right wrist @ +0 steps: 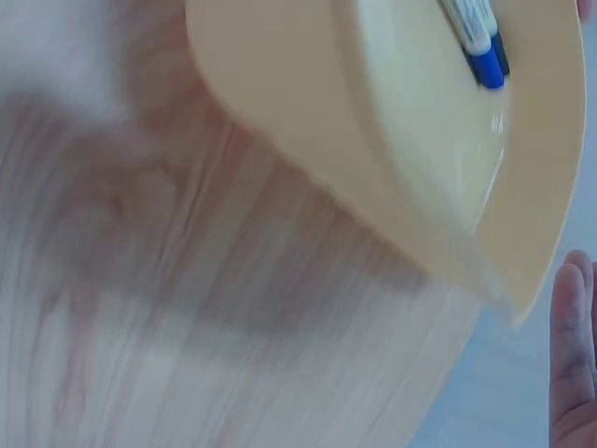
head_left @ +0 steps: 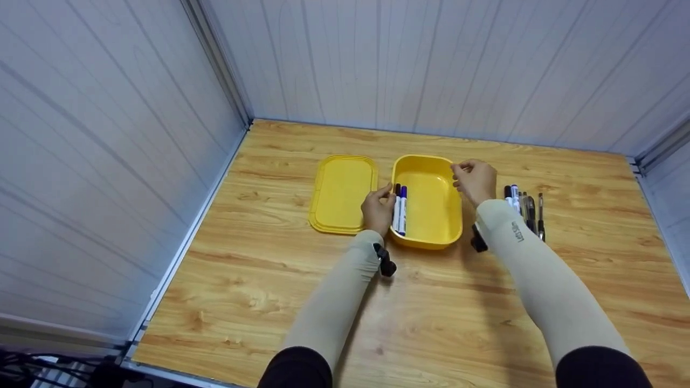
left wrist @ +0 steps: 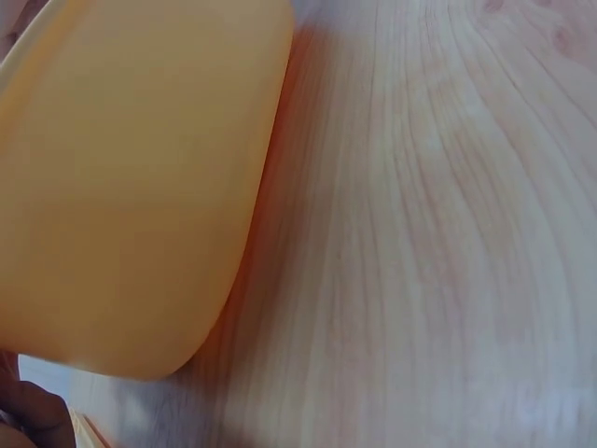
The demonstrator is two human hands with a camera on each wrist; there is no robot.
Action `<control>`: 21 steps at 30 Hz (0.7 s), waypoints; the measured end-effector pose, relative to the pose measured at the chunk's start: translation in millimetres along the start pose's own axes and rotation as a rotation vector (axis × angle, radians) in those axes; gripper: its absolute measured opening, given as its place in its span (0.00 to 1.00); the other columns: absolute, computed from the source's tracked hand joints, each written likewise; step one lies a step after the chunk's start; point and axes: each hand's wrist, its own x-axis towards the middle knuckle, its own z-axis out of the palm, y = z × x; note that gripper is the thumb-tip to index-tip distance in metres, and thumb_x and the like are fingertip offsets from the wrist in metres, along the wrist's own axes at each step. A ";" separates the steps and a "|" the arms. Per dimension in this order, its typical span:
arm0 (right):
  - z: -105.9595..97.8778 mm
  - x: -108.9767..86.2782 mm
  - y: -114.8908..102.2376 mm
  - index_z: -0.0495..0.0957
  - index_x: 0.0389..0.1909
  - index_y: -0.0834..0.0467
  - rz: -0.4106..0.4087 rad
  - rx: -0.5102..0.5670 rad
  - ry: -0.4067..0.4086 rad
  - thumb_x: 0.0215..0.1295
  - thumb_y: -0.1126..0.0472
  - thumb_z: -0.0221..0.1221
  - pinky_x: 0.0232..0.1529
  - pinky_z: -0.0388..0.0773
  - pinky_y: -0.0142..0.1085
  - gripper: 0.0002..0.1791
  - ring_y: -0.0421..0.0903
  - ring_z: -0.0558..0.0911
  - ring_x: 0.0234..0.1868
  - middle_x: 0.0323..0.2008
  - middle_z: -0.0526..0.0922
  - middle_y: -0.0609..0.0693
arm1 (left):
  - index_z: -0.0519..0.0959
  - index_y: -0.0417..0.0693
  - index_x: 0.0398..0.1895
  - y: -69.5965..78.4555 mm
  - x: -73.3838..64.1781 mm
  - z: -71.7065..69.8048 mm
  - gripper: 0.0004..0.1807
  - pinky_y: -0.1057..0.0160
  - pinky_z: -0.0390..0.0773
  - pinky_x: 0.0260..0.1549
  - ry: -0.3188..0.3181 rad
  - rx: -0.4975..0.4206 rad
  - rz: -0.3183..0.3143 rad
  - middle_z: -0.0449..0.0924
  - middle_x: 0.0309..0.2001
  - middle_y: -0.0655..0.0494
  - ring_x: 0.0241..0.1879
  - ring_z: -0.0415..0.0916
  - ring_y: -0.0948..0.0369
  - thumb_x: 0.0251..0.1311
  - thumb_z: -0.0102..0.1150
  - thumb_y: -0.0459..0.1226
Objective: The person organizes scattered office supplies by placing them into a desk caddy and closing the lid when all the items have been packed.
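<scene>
Yellow box [head_left: 434, 207] between left hand [head_left: 377, 211] and right hand [head_left: 478, 180]; markers [head_left: 403, 213] inside.

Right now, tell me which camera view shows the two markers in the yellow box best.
The head view, with both markers nearly full length inside the yellow box. The right wrist view catches only their blue and dark ends, cut off at the top; the left wrist view faces the box's outside and shows neither.

Both arms [head_left: 337, 293] stretch forward, left grip [head_left: 377, 211] and right grip [head_left: 477, 180] apart, fingers [head_left: 470, 164] bent.
</scene>
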 end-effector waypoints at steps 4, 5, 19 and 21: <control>-19.4 3.0 7.9 0.76 0.44 0.60 0.000 -0.034 0.043 0.60 0.45 0.53 0.33 0.78 0.37 0.23 0.47 0.81 0.31 0.36 0.79 0.58 | 0.80 0.51 0.47 0.5 -0.4 -0.1 0.16 0.69 0.70 0.34 0.006 -0.013 0.005 0.76 0.30 0.61 0.33 0.72 0.64 0.53 0.61 0.34; -24.9 3.5 10.6 0.76 0.45 0.60 -0.001 -0.047 0.052 0.60 0.45 0.53 0.33 0.78 0.37 0.23 0.46 0.81 0.31 0.36 0.79 0.57 | 0.80 0.51 0.48 0.8 -0.8 0.0 0.16 0.69 0.70 0.34 0.001 -0.023 0.004 0.76 0.30 0.61 0.32 0.72 0.65 0.54 0.60 0.34; -103.5 6.5 35.2 0.72 0.53 0.61 0.168 -0.042 0.159 0.60 0.46 0.53 0.28 0.76 0.29 0.27 0.36 0.79 0.27 0.35 0.78 0.50 | 0.80 0.53 0.47 0.7 -2.5 3.2 0.16 0.70 0.71 0.34 -0.001 -0.058 -0.031 0.75 0.31 0.61 0.32 0.72 0.66 0.54 0.60 0.35; -110.4 5.5 39.1 0.72 0.53 0.61 0.180 -0.054 0.164 0.60 0.45 0.53 0.28 0.76 0.28 0.27 0.36 0.79 0.28 0.36 0.77 0.50 | 0.80 0.54 0.47 0.2 -2.8 3.3 0.16 0.70 0.71 0.34 0.001 -0.045 -0.033 0.75 0.31 0.62 0.32 0.71 0.66 0.54 0.60 0.35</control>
